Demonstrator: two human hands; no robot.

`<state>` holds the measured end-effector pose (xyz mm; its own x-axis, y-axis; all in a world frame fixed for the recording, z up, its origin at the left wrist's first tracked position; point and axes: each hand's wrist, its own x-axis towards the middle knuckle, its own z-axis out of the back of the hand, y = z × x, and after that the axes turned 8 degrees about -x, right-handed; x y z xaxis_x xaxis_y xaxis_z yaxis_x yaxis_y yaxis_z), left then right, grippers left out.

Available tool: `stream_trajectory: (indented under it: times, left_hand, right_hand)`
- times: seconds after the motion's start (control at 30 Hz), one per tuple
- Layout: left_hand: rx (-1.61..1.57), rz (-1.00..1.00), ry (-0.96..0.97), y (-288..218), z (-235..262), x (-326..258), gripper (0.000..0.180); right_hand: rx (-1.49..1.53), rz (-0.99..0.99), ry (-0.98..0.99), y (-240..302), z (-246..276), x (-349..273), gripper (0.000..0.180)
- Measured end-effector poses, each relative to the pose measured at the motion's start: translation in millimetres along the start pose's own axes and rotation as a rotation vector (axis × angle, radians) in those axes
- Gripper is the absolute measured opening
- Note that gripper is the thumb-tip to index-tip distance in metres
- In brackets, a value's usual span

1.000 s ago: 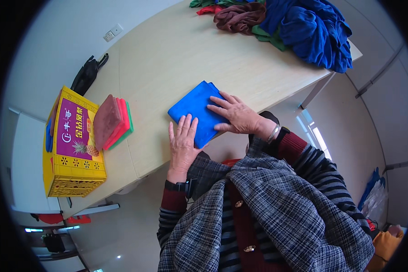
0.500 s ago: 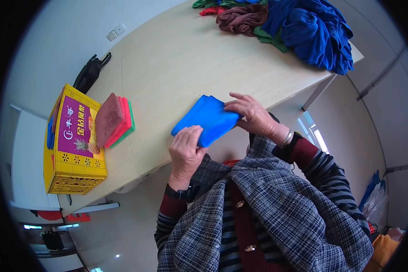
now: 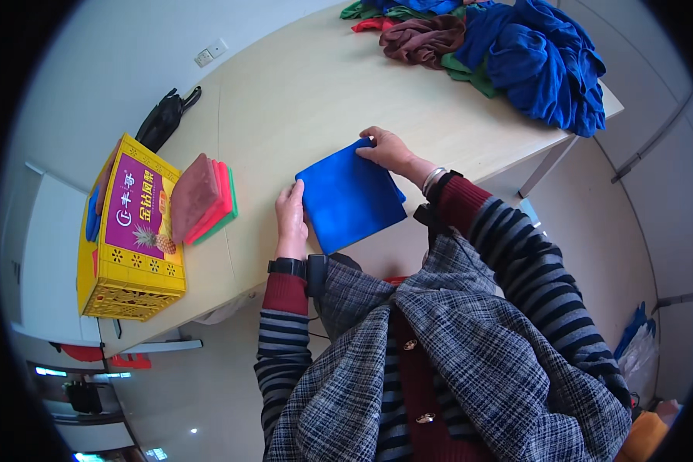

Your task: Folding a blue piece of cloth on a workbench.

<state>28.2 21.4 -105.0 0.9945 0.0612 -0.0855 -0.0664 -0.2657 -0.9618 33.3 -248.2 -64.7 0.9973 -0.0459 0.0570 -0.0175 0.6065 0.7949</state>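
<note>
A blue cloth (image 3: 352,202), folded into a flat square, is held at the table's near edge, its lower part overhanging my lap. My left hand (image 3: 290,219) grips its left edge, the thumb on top and the other fingers mostly hidden. At the far right corner, my right hand (image 3: 391,152) pinches the cloth between thumb and fingers. To the left, a folded brown cloth (image 3: 195,198) leans in front of a red one (image 3: 225,199) and a green one (image 3: 228,219), next to a yellow crate (image 3: 136,286).
Crumpled blue cloth (image 3: 547,69) lies heaped at the table's far right, beside brown (image 3: 423,40), green and red pieces. A black umbrella-like bundle (image 3: 163,121) rests behind the crate. The pale table (image 3: 285,92) ends close to my body.
The blue cloth has turned from a tilted bundle to a flatter, squarer face. My right hand has moved left and away from me to its far corner; my left hand has shifted along the left edge.
</note>
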Motion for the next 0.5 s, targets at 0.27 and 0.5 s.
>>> stream_trajectory:
  times: [0.27,0.5]
  left_hand:
    - [0.801,-0.573,0.073,-17.8,-11.3,-35.9,0.039]
    - [1.261,-0.832,0.259,-12.2,-19.3,-30.9,0.036]
  right_hand:
    - [-0.24,0.32,-0.139,8.1,-9.9,-18.7,0.052]
    - [-0.607,0.761,-0.194,14.2,-62.5,-51.8,0.049]
